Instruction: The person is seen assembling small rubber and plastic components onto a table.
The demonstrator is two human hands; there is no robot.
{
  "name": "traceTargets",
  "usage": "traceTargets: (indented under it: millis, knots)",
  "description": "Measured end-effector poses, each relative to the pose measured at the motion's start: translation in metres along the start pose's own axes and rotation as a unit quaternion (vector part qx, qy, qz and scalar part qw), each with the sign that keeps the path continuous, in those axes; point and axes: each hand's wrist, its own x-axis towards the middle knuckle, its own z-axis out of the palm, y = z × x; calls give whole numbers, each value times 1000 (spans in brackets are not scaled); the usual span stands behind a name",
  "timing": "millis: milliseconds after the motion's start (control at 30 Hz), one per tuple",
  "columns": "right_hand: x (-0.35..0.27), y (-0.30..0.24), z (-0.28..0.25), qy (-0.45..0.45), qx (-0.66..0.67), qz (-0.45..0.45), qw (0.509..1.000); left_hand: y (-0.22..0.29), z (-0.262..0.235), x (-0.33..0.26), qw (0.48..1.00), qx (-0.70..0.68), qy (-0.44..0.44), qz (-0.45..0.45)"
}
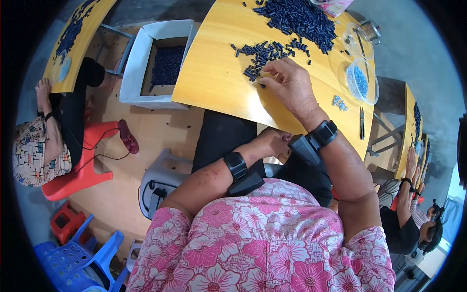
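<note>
My right hand (294, 87) is over the yellow table (209, 73), thumb and fingers curled together in a pinch. At the thumb tip is a small dark cylindrical piece (262, 86), partly covered by the hand. Just beyond the fingers lies a loose cluster of similar dark pieces (262, 54), with a larger heap (301, 22) behind it. My left hand (276, 142) is low, below the table's front edge, with its fingers curled in. Whatever those fingers hold, if anything, is hidden. Both wrists wear black bands with boxy black modules.
Right of my hand are a clear tub of light-blue bits (360, 82), a small clear pile (339, 102) and dark tweezers (362, 124). A white box (131, 78) of dark pieces stands left of the table. Other people sit at tables on both sides, with stools around.
</note>
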Motion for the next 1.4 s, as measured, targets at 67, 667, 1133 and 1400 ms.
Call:
traceTargets:
  millis: [67,667,1133,1400]
  knots:
    - [-1,0,4,-6,-10,6,1000,-14,4,5,998,-27,29,49]
    - [-24,10,1,26,-88,31,995,20,-6,-12,998,3,26,-49]
    - [-32,15,-11,82,6,74,994,33,-9,-39,999,41,15,4]
    - [-83,-1,-45,69,398,92,910,56,-24,-79,987,-148,58,19]
